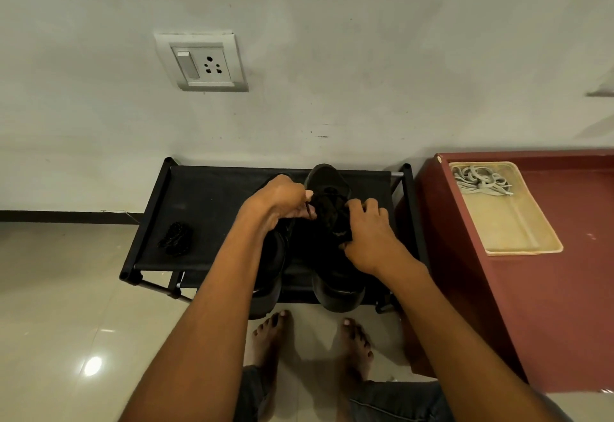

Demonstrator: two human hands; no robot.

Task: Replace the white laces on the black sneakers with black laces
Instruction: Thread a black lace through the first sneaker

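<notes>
Head view: both hands work over the right sneaker (332, 222) on a black rack (206, 209). Left hand (282, 200) has fingers curled, pinching a black lace (310, 210) end at the shoe's left eyelet side. Right hand (368, 235) has fingers curled round the tongue/upper on the shoe's right side; can't tell if it also holds lace, black on black. Left sneaker (275, 265) sits just beside the right one, mostly under the left wrist and forearm; its lacing is hidden. A dark lace bundle (176, 239) lies on the rack well to the left of the left hand. White laces (481, 182) sit piled in the far corner of a beige tray (518, 239), well to the right of the right hand, on a red cabinet (564, 288). Wall socket (202, 63) above and left of the hands. Bare feet (312, 342) on the tiled floor (66, 305) below the hands, just in front of the rack.
</notes>
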